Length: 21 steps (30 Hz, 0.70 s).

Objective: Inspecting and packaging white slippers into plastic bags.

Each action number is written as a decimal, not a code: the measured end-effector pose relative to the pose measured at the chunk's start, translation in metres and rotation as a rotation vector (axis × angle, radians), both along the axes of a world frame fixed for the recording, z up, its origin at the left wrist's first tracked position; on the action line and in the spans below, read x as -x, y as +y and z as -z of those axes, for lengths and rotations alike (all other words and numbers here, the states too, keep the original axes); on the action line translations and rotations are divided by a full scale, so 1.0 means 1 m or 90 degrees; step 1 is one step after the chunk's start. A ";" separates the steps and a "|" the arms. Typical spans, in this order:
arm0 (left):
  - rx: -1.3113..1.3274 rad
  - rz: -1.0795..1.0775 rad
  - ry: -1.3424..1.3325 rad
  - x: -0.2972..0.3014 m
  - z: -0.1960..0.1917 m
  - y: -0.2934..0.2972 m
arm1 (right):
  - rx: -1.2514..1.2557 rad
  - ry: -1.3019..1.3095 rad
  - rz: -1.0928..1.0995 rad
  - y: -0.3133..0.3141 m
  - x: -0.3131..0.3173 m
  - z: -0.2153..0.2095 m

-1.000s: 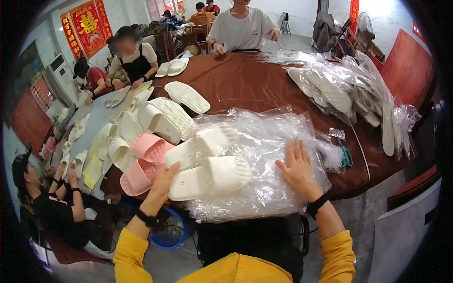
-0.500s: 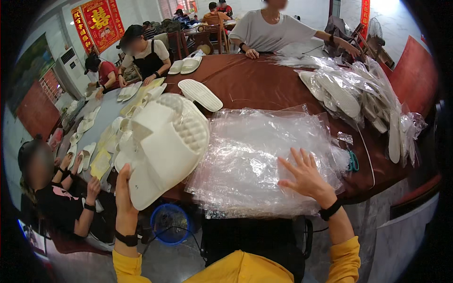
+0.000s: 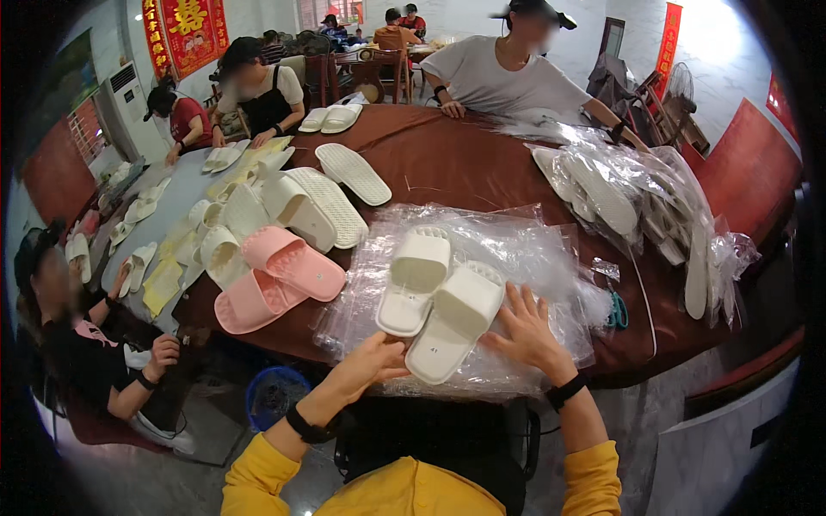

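A pair of white slippers lies side by side on the stack of clear plastic bags (image 3: 542,258) in front of me, toes pointing away. The left white slipper (image 3: 403,311) sits slightly farther off, and the right white slipper (image 3: 440,350) overlaps its inner edge. My left hand (image 3: 372,365) is beside their heels, fingers stretched out and not wrapped round anything. At the outer side of the right slipper, my right hand (image 3: 529,335) rests with fingers spread over the bags, its thumb near the sole.
Pink slippers (image 3: 280,275) and a heap of white slippers (image 3: 225,254) lie to the left. Bagged slippers (image 3: 602,193) are piled far right, near teal-handled scissors (image 3: 617,311). A blue bin (image 3: 277,391) stands below the table edge. Co-workers sit left; one person (image 3: 516,73) stands opposite.
The white slippers, held up in my left hand before, now lie on the bags. My left hand has let go and moved right. The pink slippers have come into view.
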<state>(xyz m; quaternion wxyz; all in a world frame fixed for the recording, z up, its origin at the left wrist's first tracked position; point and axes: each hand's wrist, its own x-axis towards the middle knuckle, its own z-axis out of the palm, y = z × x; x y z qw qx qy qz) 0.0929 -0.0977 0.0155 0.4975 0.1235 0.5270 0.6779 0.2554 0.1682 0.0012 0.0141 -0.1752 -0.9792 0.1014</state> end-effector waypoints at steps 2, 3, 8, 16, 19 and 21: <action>0.155 0.107 0.216 0.016 0.012 -0.011 | 0.004 0.001 0.015 0.003 -0.003 0.003; 0.158 0.114 0.215 0.020 0.007 -0.016 | -0.001 0.006 0.013 0.003 -0.001 0.005; 0.119 0.105 0.719 0.020 -0.035 -0.005 | -0.003 0.014 0.016 0.003 -0.005 0.001; 0.153 0.294 1.116 0.017 -0.018 0.079 | -0.004 -0.019 0.015 0.000 -0.003 0.004; 0.119 0.332 1.031 0.031 0.003 0.098 | 0.025 0.002 -0.007 0.006 -0.004 0.008; 0.085 0.318 1.052 0.033 0.009 0.094 | 0.009 -0.037 0.018 0.010 -0.007 0.001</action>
